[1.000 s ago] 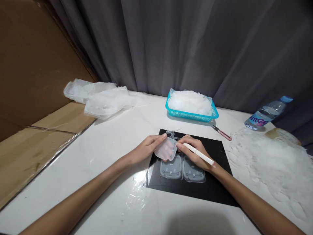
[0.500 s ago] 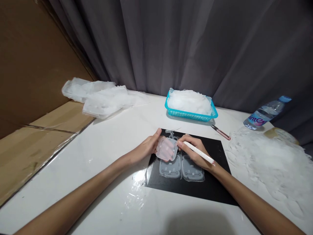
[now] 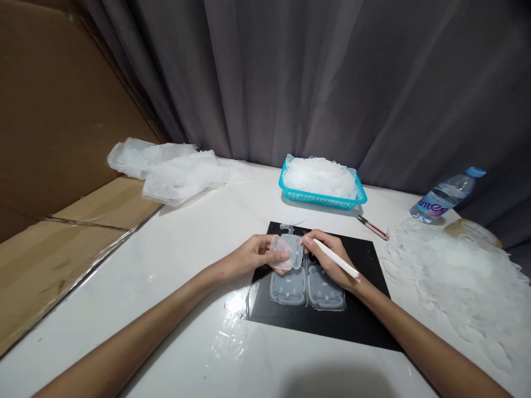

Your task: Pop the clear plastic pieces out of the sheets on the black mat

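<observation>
My left hand [image 3: 258, 255] pinches a small clear plastic piece [image 3: 289, 253] and holds it tilted just above a black mat [image 3: 365, 309]. My right hand [image 3: 327, 261] grips a thin white knife [image 3: 337, 260] like a pen, its tip at the piece's right edge. Under both hands a clear moulded sheet [image 3: 307, 287] with two rounded pockets lies flat on the mat.
A turquoise basket [image 3: 321, 198] heaped with clear pieces stands behind the mat. Scissors [image 3: 372, 226] lie to its right. A pile of clear scraps [image 3: 456, 271] and a water bottle [image 3: 446, 196] are at right. Crumpled plastic bags [image 3: 174, 168] and cardboard [image 3: 62, 166] lie left.
My left hand has turned the clear piece and lowered it slightly, its thumb now on top. The knife stays at the piece's right edge. The view has shifted a little.
</observation>
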Motion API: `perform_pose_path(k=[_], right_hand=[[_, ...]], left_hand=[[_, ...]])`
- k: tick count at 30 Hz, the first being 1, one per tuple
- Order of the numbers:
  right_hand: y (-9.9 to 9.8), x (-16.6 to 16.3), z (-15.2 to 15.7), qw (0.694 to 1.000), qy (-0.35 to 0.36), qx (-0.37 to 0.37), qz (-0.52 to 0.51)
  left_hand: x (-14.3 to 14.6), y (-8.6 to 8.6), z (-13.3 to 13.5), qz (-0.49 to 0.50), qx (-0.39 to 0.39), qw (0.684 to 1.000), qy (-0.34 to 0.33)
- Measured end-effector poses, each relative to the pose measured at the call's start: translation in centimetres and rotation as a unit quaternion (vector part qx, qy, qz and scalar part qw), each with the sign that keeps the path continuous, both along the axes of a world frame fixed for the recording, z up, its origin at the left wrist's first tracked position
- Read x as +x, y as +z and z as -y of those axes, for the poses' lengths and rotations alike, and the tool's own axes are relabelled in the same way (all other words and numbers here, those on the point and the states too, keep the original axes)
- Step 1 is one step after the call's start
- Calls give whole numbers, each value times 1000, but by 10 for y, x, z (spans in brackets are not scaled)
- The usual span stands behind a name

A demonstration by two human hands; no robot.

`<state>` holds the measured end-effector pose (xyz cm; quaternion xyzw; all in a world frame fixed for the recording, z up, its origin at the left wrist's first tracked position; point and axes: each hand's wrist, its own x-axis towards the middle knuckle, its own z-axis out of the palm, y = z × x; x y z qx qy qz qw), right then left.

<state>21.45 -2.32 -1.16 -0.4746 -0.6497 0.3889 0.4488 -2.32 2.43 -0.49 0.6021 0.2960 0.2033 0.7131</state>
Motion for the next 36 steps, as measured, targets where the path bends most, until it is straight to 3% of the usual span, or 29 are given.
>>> perform_pose_path(k=[13, 27, 31, 36], right_hand=[[-4, -2, -1, 999, 10, 36, 12], [-5, -8, -2, 999, 2, 45, 4], [1, -7, -6, 996, -67, 57, -10], [28, 22, -31, 965, -236, 115, 10]], left_hand=[[4, -1, 7, 9, -3, 999, 43], [4, 1, 10, -4, 9, 999, 47], [6, 1, 13, -23, 51, 996, 62], [6, 8, 25, -127, 203, 970, 51]])
